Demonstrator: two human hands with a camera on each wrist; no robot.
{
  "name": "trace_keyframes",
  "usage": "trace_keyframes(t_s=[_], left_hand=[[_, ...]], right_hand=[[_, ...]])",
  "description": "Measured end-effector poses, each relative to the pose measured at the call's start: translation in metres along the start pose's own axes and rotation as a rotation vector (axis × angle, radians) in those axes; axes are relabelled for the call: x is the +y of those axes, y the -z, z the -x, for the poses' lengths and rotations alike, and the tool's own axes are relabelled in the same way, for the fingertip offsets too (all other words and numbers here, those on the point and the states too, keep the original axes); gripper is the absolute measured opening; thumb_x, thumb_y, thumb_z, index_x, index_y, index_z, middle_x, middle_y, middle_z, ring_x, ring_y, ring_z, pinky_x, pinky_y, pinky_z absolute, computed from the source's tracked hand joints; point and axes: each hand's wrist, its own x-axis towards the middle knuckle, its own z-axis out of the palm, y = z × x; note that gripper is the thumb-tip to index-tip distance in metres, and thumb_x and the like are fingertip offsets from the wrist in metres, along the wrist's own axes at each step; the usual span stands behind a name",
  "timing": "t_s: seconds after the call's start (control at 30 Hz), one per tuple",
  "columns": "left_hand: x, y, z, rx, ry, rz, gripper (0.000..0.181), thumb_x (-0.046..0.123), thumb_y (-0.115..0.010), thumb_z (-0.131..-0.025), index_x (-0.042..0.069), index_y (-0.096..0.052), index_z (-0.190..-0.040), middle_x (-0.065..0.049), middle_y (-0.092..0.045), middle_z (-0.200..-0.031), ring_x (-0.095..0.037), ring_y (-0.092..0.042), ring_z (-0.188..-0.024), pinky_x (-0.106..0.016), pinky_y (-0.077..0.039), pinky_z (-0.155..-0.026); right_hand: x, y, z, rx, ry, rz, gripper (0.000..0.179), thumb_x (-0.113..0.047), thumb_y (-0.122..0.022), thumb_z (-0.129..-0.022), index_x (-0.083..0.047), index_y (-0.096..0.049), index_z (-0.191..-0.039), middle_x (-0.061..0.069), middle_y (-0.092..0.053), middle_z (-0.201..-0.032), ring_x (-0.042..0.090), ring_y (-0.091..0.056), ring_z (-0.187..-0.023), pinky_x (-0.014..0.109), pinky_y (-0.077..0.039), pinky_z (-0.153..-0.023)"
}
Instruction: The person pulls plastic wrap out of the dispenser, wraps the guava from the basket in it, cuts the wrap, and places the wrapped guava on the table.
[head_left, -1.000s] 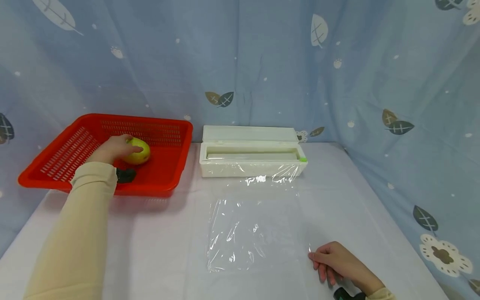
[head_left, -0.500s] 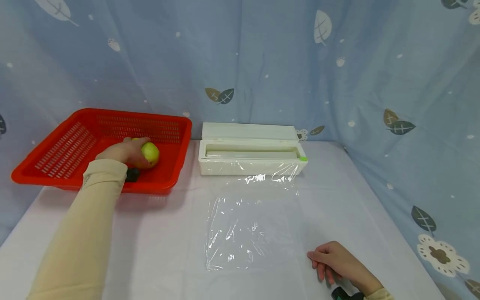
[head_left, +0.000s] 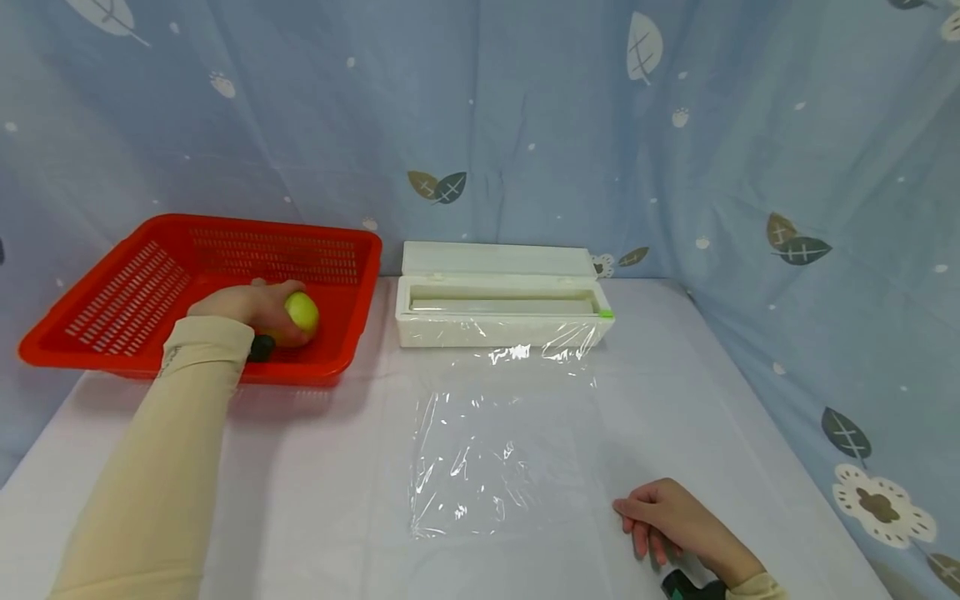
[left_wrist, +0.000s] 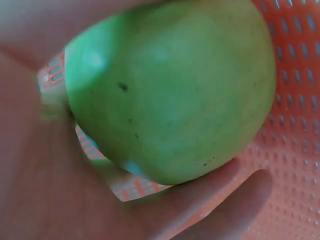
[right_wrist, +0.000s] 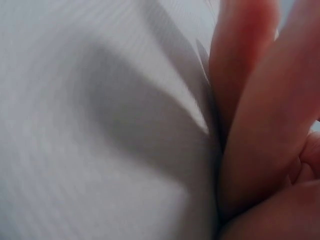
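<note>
Around the fruit [head_left: 303,310], red basket walls [head_left: 315,260].

- Basket [head_left: 337,292]: left side of counter [head_left: 300,500]. Fruit [head_left: 302,312] inside, left grip [head_left: 243,307] around it.
- Box [head_left: 405,304]: right of basket; lid [head_left: 498,260] behind it.
- Film [head_left: 502,467]: from box forward over counter.
- Right grip [head_left: 667,517]: on counter, right of film's near end.
- Curtain [head_left: 562,125]: behind everything.

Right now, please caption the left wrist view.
Left hand gripping a dark-specked green fruit inside a perforated red basket.
</note>
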Motion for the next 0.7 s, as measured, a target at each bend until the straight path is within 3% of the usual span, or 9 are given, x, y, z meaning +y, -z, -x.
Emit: trace_keyframes(t_s=[0.13,0.33,0.5,0.7], left_hand=[[0.001,-0.001,-0.001,-0.033,-0.001,-0.014,0.102,0.054,-0.07,-0.065,0.012,-0.014,-0.14,-0.035,-0.015,-0.121,-0.049,-0.023,-0.101,-0.052,-0.039,-0.07],[0.007,-0.002,-0.001,-0.042,-0.001,-0.015,0.095,0.055,-0.068,-0.065,0.015,-0.019,-0.136,-0.031,-0.021,-0.117,-0.047,-0.026,-0.1,-0.047,-0.04,-0.067],[0.012,-0.003,0.0,-0.017,0.031,-0.028,0.097,0.055,-0.068,-0.064,0.015,-0.019,-0.137,-0.032,-0.019,-0.117,-0.047,-0.029,-0.097,-0.045,-0.041,-0.064],[0.013,-0.006,-0.001,0.028,0.042,-0.082,0.095,0.062,-0.067,-0.061,0.011,-0.025,-0.129,-0.028,-0.029,-0.105,-0.045,-0.034,-0.093,-0.044,-0.041,-0.06]], right_hand=[[0.001,0.0,0.0,0.002,0.004,0.001,0.045,-0.045,-0.054,-0.084,-0.003,-0.06,-0.071,0.009,-0.06,-0.055,0.01,-0.047,-0.034,0.022,-0.029,-0.033],[0.001,0.001,0.0,0.001,0.011,0.001,0.044,-0.045,-0.054,-0.084,-0.003,-0.06,-0.071,0.009,-0.06,-0.055,0.01,-0.047,-0.034,0.022,-0.029,-0.032],[0.001,0.001,0.0,-0.004,0.012,-0.003,0.044,-0.045,-0.054,-0.084,-0.003,-0.06,-0.071,0.009,-0.06,-0.055,0.01,-0.047,-0.035,0.022,-0.029,-0.032],[0.0,0.002,0.001,-0.003,0.015,0.001,0.044,-0.045,-0.054,-0.084,-0.003,-0.06,-0.071,0.009,-0.06,-0.055,0.01,-0.047,-0.035,0.022,-0.029,-0.032]])
